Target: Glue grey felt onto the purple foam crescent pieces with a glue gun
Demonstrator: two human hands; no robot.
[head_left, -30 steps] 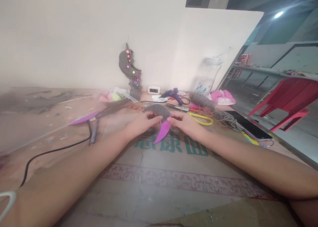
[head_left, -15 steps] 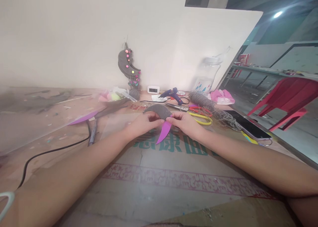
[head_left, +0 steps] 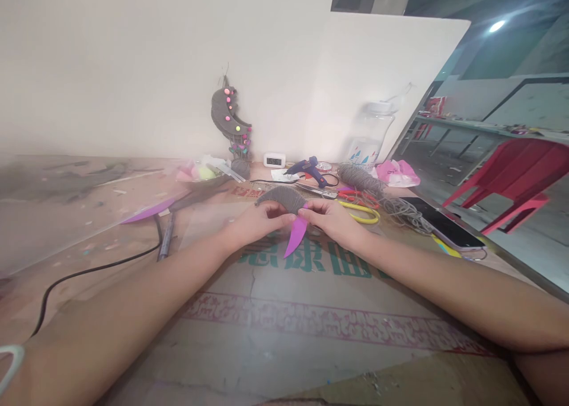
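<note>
Yarn [head_left: 287,198], grey and closely wound, covered the upper part of a purple crescent [head_left: 296,236] held over the cardboard [head_left: 284,358]. The left hand [head_left: 261,221] pinched the wrapped part; the right hand [head_left: 334,221] gripped where wrapping met bare purple. Snug, even turns there probably called for firm left-hand pressure, so that finished coils did not slip.

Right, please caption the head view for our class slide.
Left hand and right hand hold a purple crescent partly wrapped in grey yarn.
</note>
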